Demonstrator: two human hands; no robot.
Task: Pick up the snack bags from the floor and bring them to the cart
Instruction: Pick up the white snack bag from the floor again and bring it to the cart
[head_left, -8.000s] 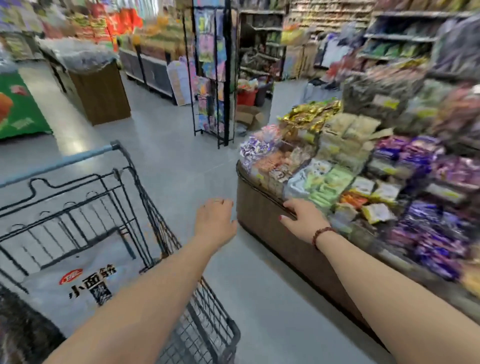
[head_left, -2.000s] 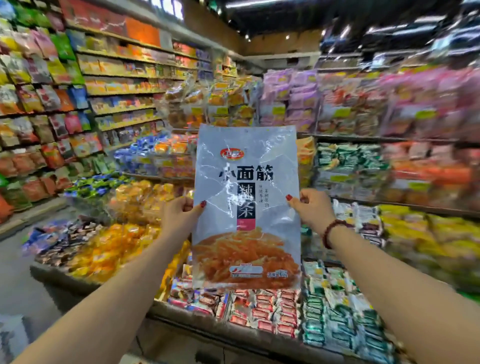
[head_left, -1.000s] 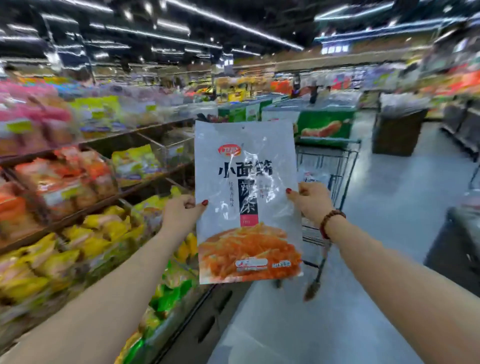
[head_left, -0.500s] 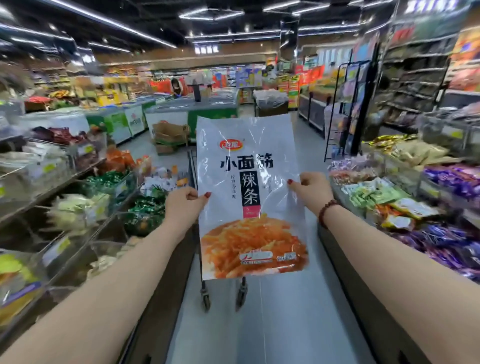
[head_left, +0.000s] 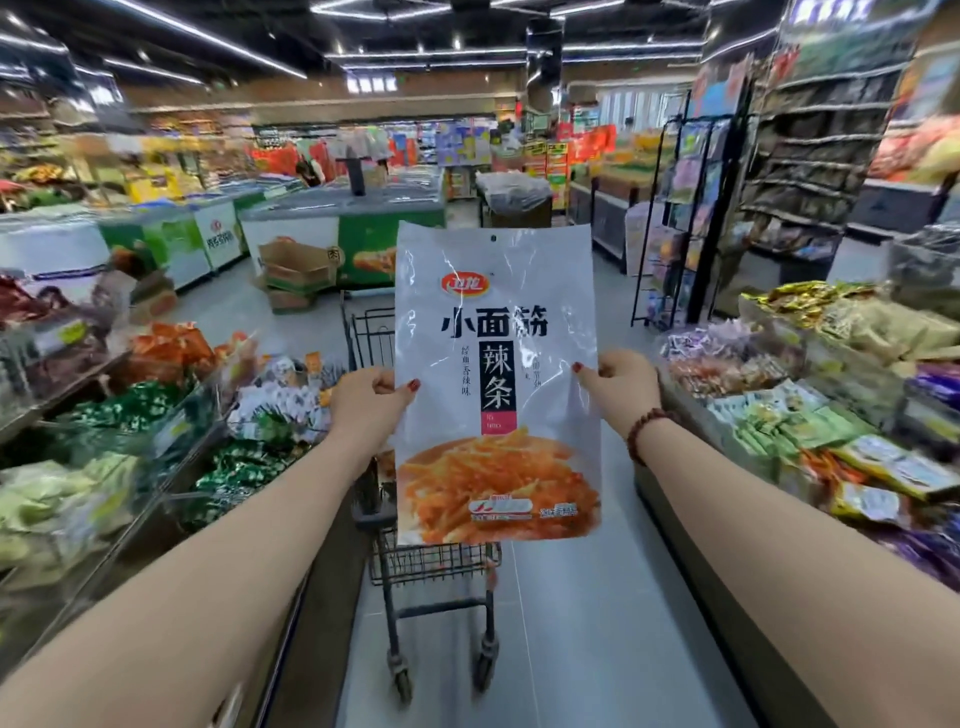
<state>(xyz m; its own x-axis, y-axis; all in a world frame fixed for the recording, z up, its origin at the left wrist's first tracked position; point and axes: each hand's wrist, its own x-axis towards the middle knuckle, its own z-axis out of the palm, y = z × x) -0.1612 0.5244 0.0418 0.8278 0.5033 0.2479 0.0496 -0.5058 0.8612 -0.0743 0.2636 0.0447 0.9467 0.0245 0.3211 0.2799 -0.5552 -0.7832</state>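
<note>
I held the snack bag (head_left: 497, 383) upright in the air in front of me, printed face toward the camera, well above the floor (head_left: 597, 597) and directly in front of the cart (head_left: 431, 564), which it partly hid. The left grip (head_left: 366, 402) pinched the bag's left edge about halfway up, thumb on the front and the other fingers folded behind the edge. The right grip (head_left: 621, 384) pinched the right edge in the same way, a touch higher. A beaded bracelet (head_left: 647, 434) sat on the right wrist.

The cart stood in the aisle just beyond my hands, its wire basket showing under the bag's lower edge and its wheels on the grey floor. I could not tell what lay in the basket. Open bins of packaged snacks (head_left: 156, 415) ran along my left, and another snack display (head_left: 831, 415) along my right. Farther down stood a tall wire rack (head_left: 675, 218) on the right, a stack of cardboard boxes (head_left: 296, 270) and green-fronted chest freezers (head_left: 363, 228).
</note>
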